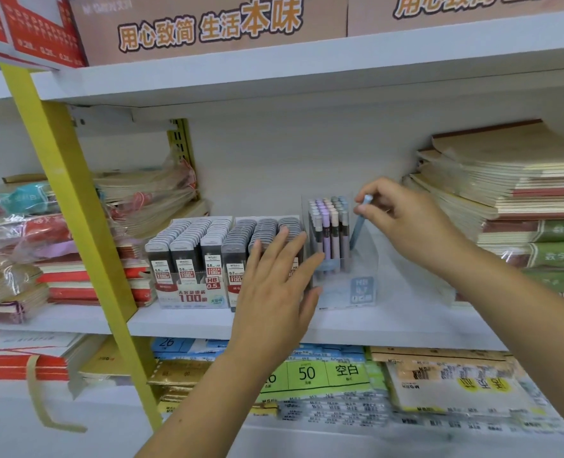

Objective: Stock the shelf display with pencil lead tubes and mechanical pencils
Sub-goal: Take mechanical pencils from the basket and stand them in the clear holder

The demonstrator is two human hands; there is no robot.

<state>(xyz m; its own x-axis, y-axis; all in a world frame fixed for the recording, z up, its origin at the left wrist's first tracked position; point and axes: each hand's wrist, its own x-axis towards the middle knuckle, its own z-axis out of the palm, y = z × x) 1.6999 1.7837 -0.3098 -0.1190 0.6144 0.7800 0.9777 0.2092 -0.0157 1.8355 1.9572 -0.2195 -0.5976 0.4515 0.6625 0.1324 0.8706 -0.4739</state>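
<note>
On the white middle shelf (208, 320) stand two display boxes of pencil lead tubes (191, 249), packed in rows with grey caps. To their right is a clear plastic box (361, 285) holding several upright pastel mechanical pencils (328, 226). My right hand (403, 219) is shut on a blue mechanical pencil (360, 223), held tilted at the box's right side, tip down inside it. My left hand (274, 289) is open, fingers spread, against the left face of the clear box and in front of the right lead-tube box.
Stacks of notebooks (505, 193) fill the shelf's right end, wrapped notebook packs (42, 246) its left. A yellow upright post (75, 226) crosses the left foreground. Paper packs (323, 375) lie on the lower shelf. Cardboard boxes (208, 24) sit on the top shelf.
</note>
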